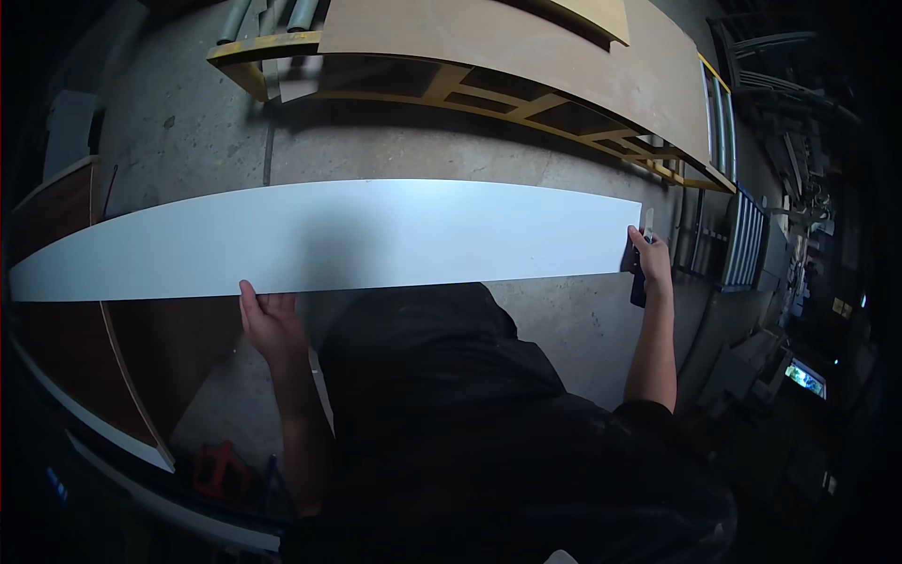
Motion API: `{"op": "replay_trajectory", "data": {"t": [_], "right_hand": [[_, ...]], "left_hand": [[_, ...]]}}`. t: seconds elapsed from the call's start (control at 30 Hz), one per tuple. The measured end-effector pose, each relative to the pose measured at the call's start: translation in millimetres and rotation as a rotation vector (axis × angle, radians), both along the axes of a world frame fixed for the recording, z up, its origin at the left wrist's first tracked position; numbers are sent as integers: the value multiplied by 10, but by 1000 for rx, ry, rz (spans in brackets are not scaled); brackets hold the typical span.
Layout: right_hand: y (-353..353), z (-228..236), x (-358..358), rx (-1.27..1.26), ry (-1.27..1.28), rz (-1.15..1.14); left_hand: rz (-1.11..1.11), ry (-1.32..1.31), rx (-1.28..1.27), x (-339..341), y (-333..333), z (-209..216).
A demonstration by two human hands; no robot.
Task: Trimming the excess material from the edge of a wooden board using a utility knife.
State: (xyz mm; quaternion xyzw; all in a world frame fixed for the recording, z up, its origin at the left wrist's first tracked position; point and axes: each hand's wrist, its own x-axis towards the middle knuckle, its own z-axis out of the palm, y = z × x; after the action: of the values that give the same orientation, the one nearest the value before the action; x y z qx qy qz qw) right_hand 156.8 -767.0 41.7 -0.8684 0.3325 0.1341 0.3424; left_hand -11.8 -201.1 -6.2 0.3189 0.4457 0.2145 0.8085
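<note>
A long white board stretches across in front of my body, its left end reaching far to the left. My left hand grips its near edge left of the middle, thumb up on the face and fingers underneath. At the right end my right hand is closed around the short edge, thumb on top. Beside that hand, a dark blue thing hangs just below the board's corner; I cannot make out its kind. A small pale strip sticks up next to the same hand.
Ahead stands a yellow-framed roller table carrying a large brown sheet. Dark brown panels with light edges stand at the left. A red-orange object lies low left. A blue roller rack and a lit screen are to the right.
</note>
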Motion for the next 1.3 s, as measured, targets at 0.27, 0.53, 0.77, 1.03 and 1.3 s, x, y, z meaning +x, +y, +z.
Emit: {"op": "replay_trajectory", "data": {"t": [0.27,0.53,0.77,1.03,1.3], "right_hand": [[-252,-195,-2,111,-44,78],[-130,-170,108,-216,-45,233],[-197,16,636,-355,-364,107],[17,760,183,-525,-574,-222],[1020,1493,-43,-429,-257,79]], "left_hand": [[214,-183,-102,285,344,16],[275,-412,-125,378,325,-186],[277,-554,-285,615,136,305],[232,-611,-213,576,287,583],[265,-601,-183,445,706,625]]}}
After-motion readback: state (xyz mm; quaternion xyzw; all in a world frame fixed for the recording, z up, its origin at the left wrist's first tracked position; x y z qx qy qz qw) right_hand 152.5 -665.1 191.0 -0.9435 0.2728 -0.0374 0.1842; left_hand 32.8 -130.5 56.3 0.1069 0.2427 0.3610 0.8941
